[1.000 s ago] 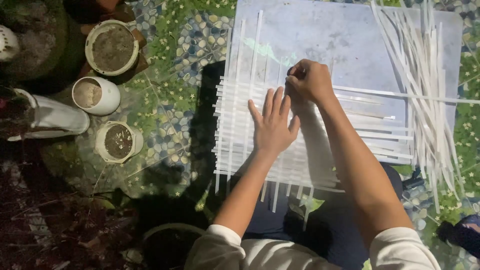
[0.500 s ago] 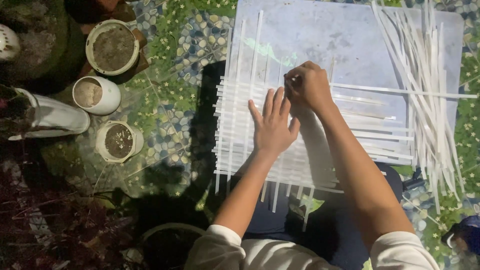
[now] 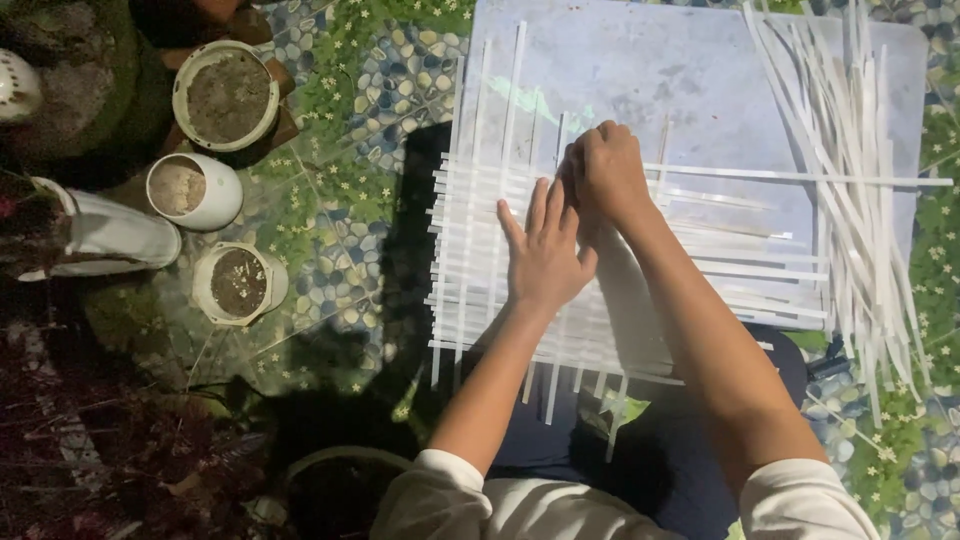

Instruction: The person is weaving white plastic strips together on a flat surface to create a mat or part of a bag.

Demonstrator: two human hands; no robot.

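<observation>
Fingers [image 3: 543,205] of the left hand [image 3: 545,258] lie spread and flat, palm down, pressing on the weave [image 3: 470,290] of white strips. Right hand [image 3: 606,172] sits just beyond it, curled into a loose fist with the fingertips tucked under, so whether they pinch a strip cannot be told; the two hands touch or nearly touch at the left fingertips. The weave itself is a lattice of horizontal strips crossed by upright ones, lying on the near left part of a pale board [image 3: 640,70], with its lower ends overhanging the board edge above the person's dark lap. One long strip [image 3: 800,178] runs out sideways from under the right hand toward the right edge of the board. Along that right edge lies a loose bundle [image 3: 850,170] of unused strips, fanned lengthwise and apart from the weave. The board rests on a pebble-and-flower patterned mat [image 3: 350,180]. To the left, well apart from the hands, stand three round white pots [image 3: 230,285] filled with soil, and a white bottle [image 3: 110,235] lies on its side beside them. Dark foliage fills the lower left corner.
</observation>
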